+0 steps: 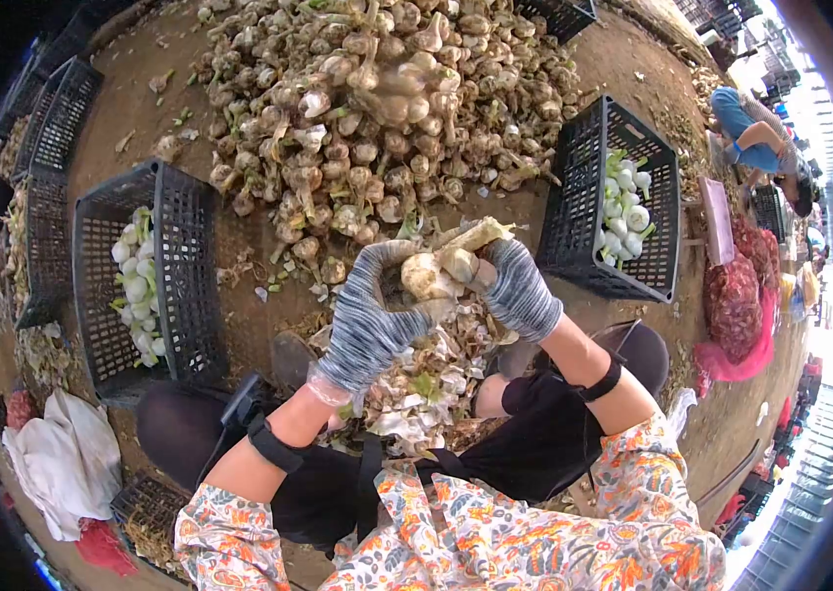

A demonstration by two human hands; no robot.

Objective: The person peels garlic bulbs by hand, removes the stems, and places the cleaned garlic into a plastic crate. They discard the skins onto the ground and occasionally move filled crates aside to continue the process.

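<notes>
A garlic bulb (423, 277) with pale, soil-marked skin is held up between both hands, in front of the body. My left hand (369, 313), in a grey striped knit glove with dirty fingertips, curls around the bulb from the left. From the other side my right hand (517, 291), gloved alike, pinches the bulb with its thumb close against it. The dry garlic stem (480, 233) sticks out to the upper right, along the right fingers. Beneath the hands lies a litter of peeled garlic skins (426, 394) between my legs.
A big heap of untrimmed garlic (367, 128) lies ahead. Black crates with cleaned white bulbs stand on either side, the left crate (190, 286) and the right crate (564, 207). Red net sacks (734, 300) and a crouching person (756, 133) are at the far right.
</notes>
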